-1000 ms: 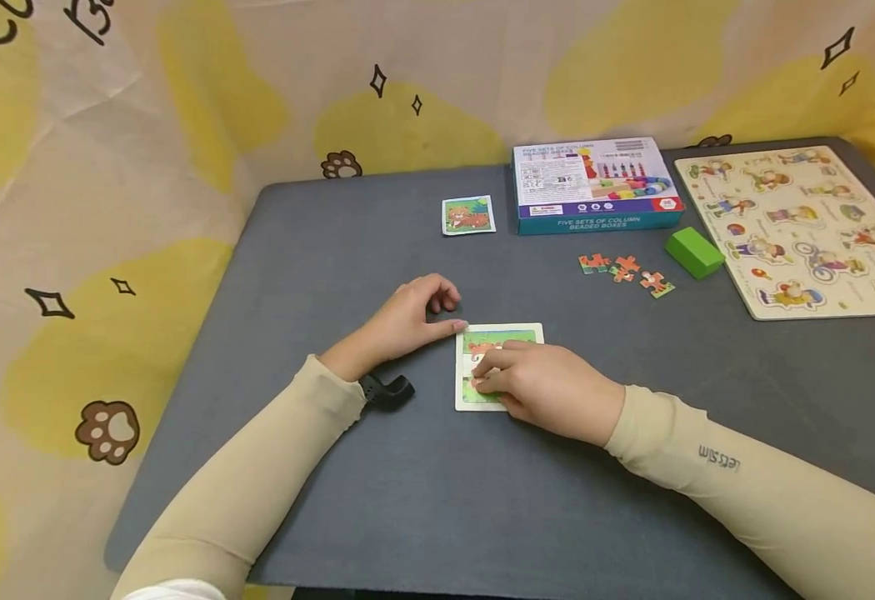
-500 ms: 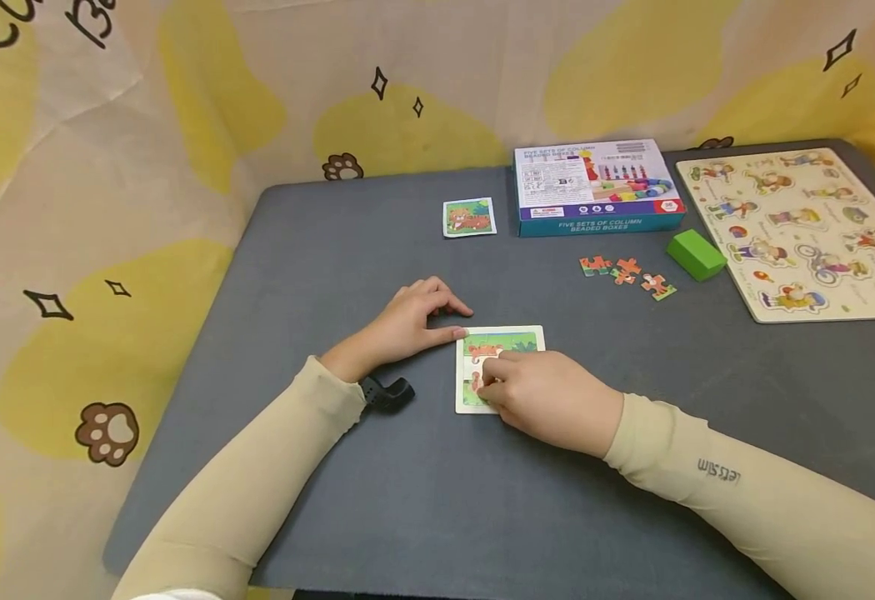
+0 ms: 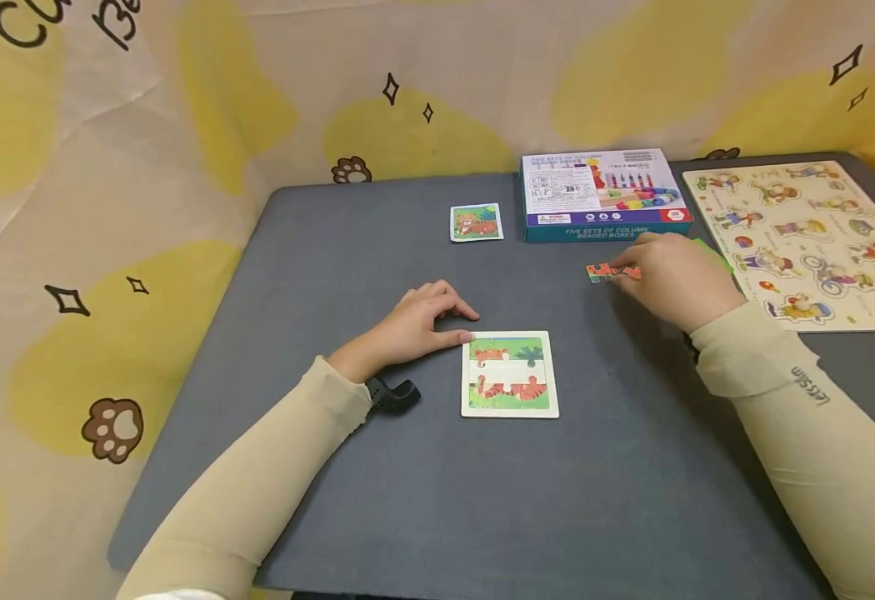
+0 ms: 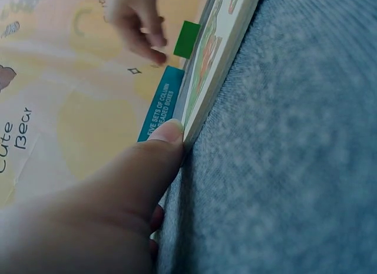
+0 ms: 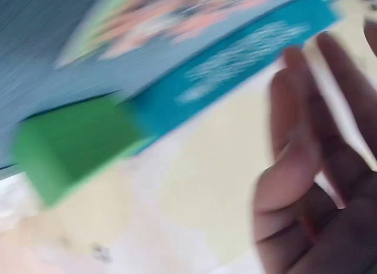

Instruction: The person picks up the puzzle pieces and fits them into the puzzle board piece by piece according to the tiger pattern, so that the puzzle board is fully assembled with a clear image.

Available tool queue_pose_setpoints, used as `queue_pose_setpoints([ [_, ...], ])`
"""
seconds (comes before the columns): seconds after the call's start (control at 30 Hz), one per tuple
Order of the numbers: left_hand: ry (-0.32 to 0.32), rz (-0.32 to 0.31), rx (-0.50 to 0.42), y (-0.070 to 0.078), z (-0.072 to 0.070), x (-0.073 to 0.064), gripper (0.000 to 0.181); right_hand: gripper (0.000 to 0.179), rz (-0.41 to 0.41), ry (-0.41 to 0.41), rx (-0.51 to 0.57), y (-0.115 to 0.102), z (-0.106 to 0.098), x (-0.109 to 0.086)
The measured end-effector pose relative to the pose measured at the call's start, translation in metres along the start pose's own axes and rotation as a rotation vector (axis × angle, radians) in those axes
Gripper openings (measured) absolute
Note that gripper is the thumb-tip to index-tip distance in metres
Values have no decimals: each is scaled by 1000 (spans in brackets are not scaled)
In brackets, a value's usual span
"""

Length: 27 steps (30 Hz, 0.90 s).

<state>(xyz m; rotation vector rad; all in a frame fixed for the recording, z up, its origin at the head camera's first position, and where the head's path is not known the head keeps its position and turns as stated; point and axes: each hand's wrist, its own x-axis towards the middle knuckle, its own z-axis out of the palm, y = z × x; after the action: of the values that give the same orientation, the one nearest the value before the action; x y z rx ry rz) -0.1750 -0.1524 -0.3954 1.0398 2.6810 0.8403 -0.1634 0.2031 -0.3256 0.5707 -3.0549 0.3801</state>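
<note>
A square jigsaw puzzle board (image 3: 509, 374) with a white border lies on the grey table. Orange and green pieces fill its upper and lower strips, with a bare white band between. My left hand (image 3: 417, 323) rests beside it, thumb touching the upper left corner; the left wrist view shows the thumb (image 4: 154, 162) against the edge. Farther right, my right hand (image 3: 683, 279) is over the loose jigsaw pieces (image 3: 600, 272), hiding some. Its fingers are loosely bent with nothing seen between them; the blurred right wrist view shows the same hand (image 5: 321, 168).
A small tiger picture card (image 3: 477, 222) lies behind the board. A bead-set box (image 3: 604, 197) stands at the back. The green block (image 5: 76, 141) is mostly hidden behind my right hand in the head view. A wooden picture board (image 3: 812, 242) lies far right.
My right hand has left the puzzle board and moved right and away from me to the loose pieces, uncovering the board's lower strip. My left hand stays at the corner.
</note>
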Motion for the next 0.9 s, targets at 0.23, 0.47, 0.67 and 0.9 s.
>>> queue_pose_setpoints([
  [0.23, 8, -4, 2, 0, 2, 1, 31, 39, 139, -148, -28, 41, 8, 7],
  [0.47, 11, 0, 4, -1, 3, 2, 31, 42, 105, -160, -9, 39, 7, 8],
  [0.67, 7, -2, -1, 0, 2, 2, 31, 34, 38, -176, 36, 34, 5, 8],
  [0.9, 4, -6, 1, 0, 2, 2, 30, 20, 31, -206, 104, 36, 1, 7],
])
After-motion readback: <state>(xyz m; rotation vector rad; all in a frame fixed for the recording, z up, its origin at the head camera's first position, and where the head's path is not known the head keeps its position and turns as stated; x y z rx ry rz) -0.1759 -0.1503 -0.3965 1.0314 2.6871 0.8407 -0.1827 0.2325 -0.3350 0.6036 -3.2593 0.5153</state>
